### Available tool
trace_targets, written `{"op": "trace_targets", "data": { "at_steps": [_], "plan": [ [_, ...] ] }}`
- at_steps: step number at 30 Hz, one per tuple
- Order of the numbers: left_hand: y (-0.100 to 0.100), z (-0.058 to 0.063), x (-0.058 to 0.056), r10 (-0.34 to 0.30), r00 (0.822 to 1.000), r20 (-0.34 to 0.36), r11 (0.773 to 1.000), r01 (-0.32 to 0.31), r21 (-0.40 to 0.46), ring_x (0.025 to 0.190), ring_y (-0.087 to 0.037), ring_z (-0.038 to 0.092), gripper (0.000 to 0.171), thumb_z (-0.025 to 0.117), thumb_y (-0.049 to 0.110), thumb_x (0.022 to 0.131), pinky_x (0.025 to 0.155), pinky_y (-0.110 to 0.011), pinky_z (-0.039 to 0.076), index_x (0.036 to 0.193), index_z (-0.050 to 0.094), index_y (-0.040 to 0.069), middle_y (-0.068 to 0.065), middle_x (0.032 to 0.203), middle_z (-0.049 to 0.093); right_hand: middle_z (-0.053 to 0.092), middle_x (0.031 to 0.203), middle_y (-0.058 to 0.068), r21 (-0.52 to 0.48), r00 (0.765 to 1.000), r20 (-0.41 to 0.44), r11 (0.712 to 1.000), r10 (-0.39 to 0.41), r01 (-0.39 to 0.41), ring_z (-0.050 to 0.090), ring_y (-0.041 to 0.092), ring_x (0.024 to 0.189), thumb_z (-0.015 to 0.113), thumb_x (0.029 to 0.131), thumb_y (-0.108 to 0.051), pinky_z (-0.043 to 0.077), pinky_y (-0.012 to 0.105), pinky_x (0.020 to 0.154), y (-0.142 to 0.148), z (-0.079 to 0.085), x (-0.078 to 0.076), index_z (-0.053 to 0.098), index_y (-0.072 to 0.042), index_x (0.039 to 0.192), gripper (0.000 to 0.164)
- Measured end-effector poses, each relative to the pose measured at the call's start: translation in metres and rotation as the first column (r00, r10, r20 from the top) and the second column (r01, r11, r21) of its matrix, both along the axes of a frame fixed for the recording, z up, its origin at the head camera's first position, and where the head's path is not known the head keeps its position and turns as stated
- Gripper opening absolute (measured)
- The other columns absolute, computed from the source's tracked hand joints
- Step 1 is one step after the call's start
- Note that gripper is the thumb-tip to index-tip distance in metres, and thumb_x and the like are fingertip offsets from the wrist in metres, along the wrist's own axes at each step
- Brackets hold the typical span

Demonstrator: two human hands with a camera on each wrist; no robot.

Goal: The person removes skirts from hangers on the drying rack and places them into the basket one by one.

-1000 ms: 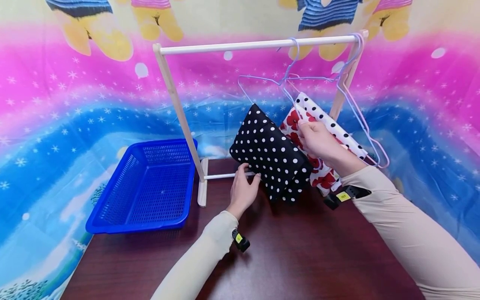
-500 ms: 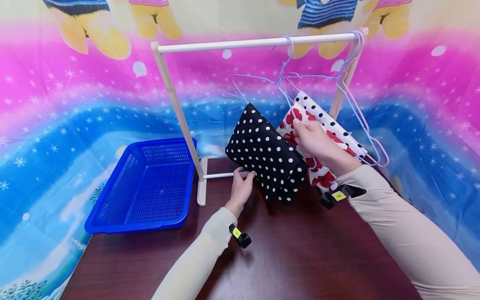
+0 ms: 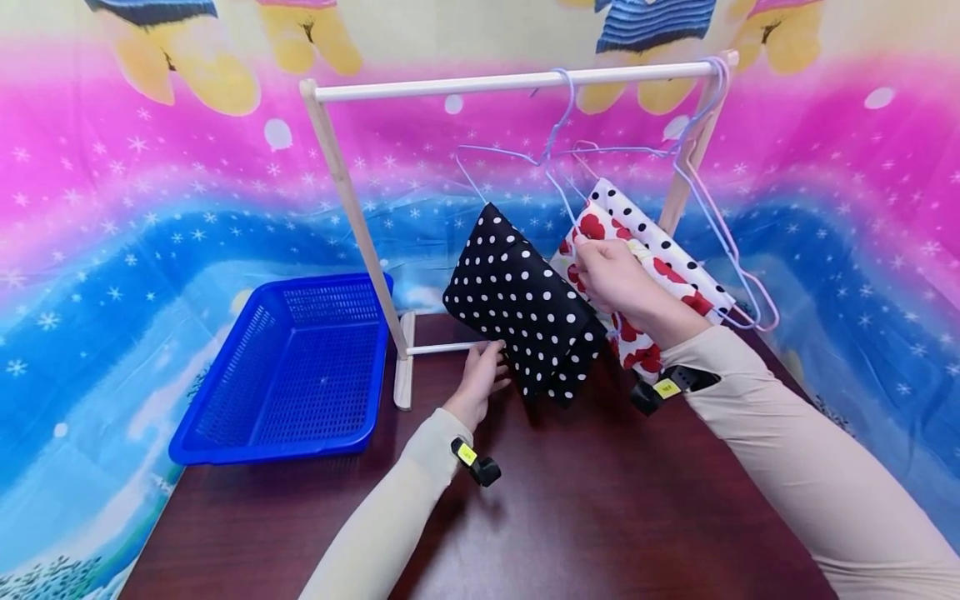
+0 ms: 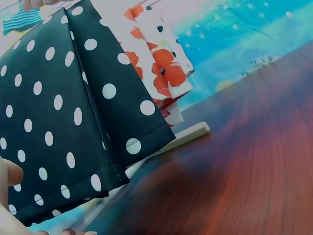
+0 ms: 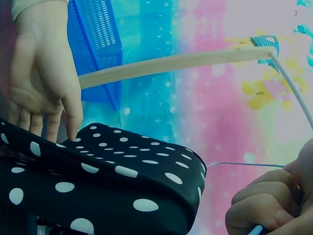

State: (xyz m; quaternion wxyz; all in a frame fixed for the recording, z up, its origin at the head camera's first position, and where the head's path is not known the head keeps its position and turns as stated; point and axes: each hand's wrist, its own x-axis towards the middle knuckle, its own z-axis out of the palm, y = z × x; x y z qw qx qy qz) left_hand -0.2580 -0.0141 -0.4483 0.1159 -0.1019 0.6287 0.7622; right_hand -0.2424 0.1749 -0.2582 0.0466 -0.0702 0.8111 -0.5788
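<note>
Folded over a lavender clothes hanger [image 3: 545, 157] is a black cloth [image 3: 517, 292] with white dots. The hanger's hook sits over the white rail [image 3: 450, 86] of a wooden rack. My right hand [image 3: 618, 279] grips the hanger's right side; in the right wrist view its curled fingers [image 5: 259, 200] close round the wire. At the cloth's lower left edge is my left hand [image 3: 480, 379], fingers extended and thumb near or touching the fabric. Behind my right hand hang a red-flowered cloth [image 4: 168, 68] and a white cloth with black dots [image 3: 660, 242].
A blue plastic basket [image 3: 262, 456] stands on the brown table [image 3: 585, 500], left of the rack's left post [image 3: 352, 212]. More hangers hook on at the rail's right end. A patterned backdrop [image 3: 187, 192] surrounds the table.
My right hand has moved left, and the hanger with the black dotted cloth has slid left along the rail. My left hand has turned slightly at the cloth's edge, its fingers now spread below.
</note>
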Motion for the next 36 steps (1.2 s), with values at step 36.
{"op": "trace_targets", "data": {
  "at_steps": [36],
  "plan": [
    [-0.001, -0.004, -0.001, -0.06, 0.99, 0.126, 0.93, 0.009, 0.369, 0.111, -0.017, 0.056, 0.052, 0.045, 0.043, 0.101, 0.096, -0.028, 0.045, 0.139, 0.045, 0.008, -0.004, 0.124, 0.059, 0.028, 0.048, -0.006, -0.024, 0.999, 0.029, 0.999, 0.038, -0.037, 0.024, 0.01, 0.038, 0.032, 0.111, -0.042, 0.021, 0.024, 0.039, -0.027, -0.001, -0.003, 0.032, -0.014, 0.063, 0.055]
  ]
}}
